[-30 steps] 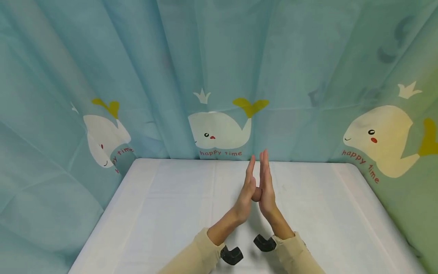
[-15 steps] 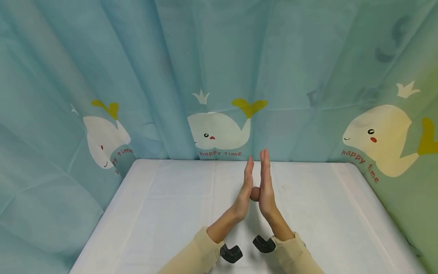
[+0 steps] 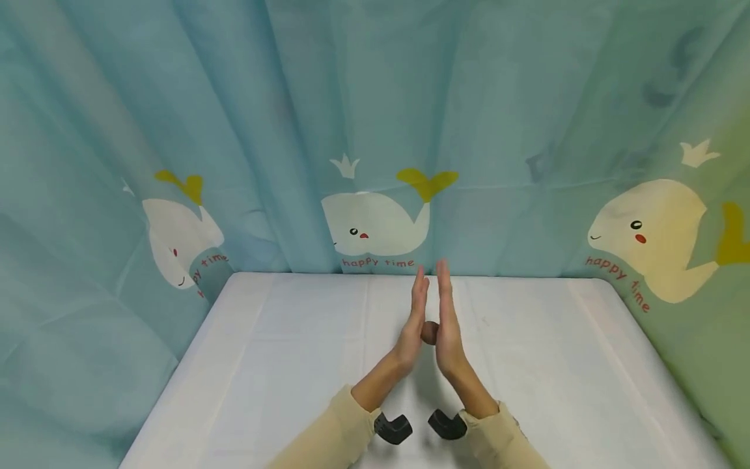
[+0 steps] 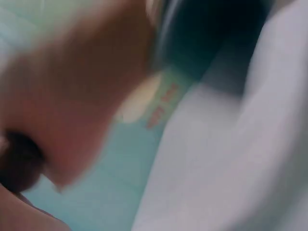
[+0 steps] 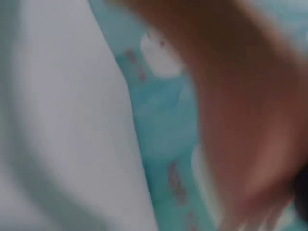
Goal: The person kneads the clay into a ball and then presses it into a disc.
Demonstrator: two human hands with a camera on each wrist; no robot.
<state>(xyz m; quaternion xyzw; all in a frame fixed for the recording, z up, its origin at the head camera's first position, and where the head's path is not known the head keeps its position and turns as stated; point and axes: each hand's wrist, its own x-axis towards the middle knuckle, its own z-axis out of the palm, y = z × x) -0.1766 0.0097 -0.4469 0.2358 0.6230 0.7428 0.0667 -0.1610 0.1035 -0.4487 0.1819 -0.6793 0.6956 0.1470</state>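
Note:
Between my two flat palms sits a small brown ball [image 3: 430, 333], raised above the white table. My left hand [image 3: 411, 333] presses it from the left, fingers straight and pointing away from me. From the other side my right hand [image 3: 448, 340] presses, its fingers straight too and reaching slightly farther. The fingertips stand a little apart. In the left wrist view the ball [image 4: 21, 163] looks dark, partly covered by the blurred hands. At the right edge of the right wrist view only a dark sliver beside the blurred hand shows.
The white-covered table [image 3: 293, 365] lies under both forearms. A blue-green curtain [image 3: 504, 130] with printed whales hangs behind and at the sides. Black curved mounts [image 3: 394, 429] stick out from both cuffs, close to each other.
Both hands have shifted slightly left, with the ball staying between the palms. The hands have also slid a little against each other, and the wrist mounts have come closer together.

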